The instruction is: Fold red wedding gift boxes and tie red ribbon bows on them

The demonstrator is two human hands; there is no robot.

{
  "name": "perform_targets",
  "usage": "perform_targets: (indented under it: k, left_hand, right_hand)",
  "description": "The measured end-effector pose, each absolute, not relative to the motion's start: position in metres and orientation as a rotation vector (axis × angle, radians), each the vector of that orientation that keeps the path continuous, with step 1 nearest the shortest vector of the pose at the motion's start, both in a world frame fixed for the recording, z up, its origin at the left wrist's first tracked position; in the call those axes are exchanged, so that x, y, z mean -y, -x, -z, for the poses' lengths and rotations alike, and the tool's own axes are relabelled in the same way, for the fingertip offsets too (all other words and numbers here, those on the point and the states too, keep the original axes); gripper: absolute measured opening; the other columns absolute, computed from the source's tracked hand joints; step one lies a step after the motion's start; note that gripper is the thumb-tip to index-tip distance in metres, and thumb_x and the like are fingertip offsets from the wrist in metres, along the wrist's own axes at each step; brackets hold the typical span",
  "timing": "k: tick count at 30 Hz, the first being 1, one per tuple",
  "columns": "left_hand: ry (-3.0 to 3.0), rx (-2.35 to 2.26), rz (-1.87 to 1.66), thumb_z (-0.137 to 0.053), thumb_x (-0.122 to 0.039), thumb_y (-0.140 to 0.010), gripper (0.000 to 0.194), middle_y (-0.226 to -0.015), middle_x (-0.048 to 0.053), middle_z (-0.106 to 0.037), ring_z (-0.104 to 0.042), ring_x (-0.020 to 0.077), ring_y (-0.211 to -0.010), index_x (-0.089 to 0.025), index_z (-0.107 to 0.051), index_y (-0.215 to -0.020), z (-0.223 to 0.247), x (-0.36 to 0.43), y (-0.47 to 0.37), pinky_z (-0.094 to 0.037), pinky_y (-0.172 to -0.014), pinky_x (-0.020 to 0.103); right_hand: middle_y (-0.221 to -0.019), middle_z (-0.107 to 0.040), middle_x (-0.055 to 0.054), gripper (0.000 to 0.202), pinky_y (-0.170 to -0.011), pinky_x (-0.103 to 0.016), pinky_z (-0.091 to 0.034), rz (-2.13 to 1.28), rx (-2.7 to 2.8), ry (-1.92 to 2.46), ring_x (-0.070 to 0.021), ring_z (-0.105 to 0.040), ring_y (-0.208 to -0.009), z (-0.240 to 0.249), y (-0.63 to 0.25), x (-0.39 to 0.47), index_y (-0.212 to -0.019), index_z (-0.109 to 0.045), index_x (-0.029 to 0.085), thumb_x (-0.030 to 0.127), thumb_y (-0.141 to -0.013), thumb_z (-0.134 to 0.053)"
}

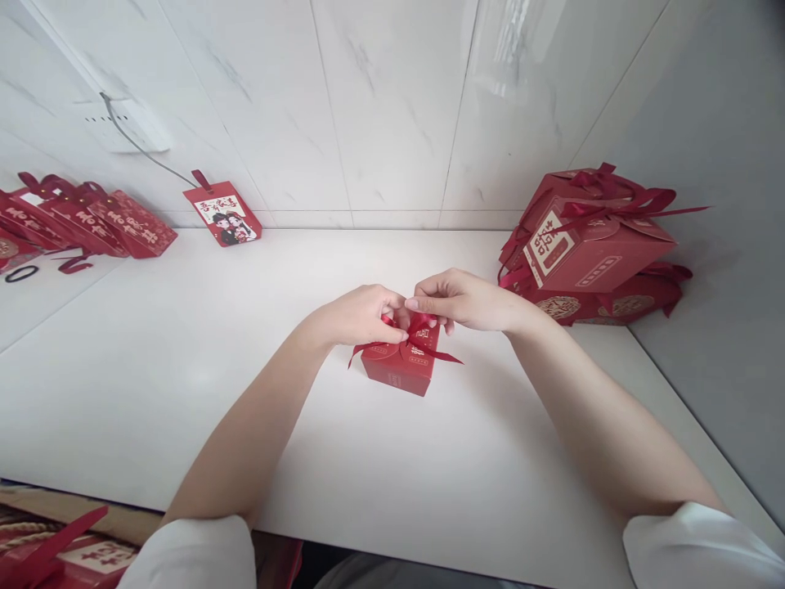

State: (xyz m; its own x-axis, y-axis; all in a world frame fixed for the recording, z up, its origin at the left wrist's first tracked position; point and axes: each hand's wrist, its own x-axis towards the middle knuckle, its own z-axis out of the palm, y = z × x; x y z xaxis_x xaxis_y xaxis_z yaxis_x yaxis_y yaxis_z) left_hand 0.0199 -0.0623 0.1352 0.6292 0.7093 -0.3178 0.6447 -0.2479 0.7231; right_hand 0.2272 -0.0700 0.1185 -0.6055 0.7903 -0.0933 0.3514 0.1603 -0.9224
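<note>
A small red box (398, 372) with pale printing sits upright on the white table, in front of me. A dark red ribbon (446, 357) is tied across its top in a bow, with two tails sticking out left and right. My left hand (374, 315) pinches the bow's left loop. From the right, my right hand (454, 301) grips the right loop between thumb and fingers. Both hands are just above the box lid and nearly touch each other; they hide part of the bow.
Red boxes with ribbons (607, 245) are stacked at the right by the grey wall. A red card box (226, 214) leans on the tiled wall, with more red packets (132, 225) and scissors (22, 274) at the far left. A red bag (67, 560) shows below the table edge.
</note>
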Motion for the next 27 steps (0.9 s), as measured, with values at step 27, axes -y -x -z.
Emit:
perform_targets:
  k: [27]
  left_hand:
    - [-1.859,-0.999,-0.034,-0.068,-0.042,-0.077,0.031,-0.066,-0.001,-0.057,-0.050,0.0112,-0.055,-0.019,-0.065,-0.098,-0.142,0.057,-0.008,-0.042,-0.056,0.026]
  right_hand:
    - [-0.060,-0.045,0.003,0.045,-0.049,-0.023,-0.026,-1.533,1.866,1.009,-0.0080,-0.036,-0.054,-0.108,-0.222,0.066,-0.064,-0.053,0.017,0.055,-0.084,-0.064]
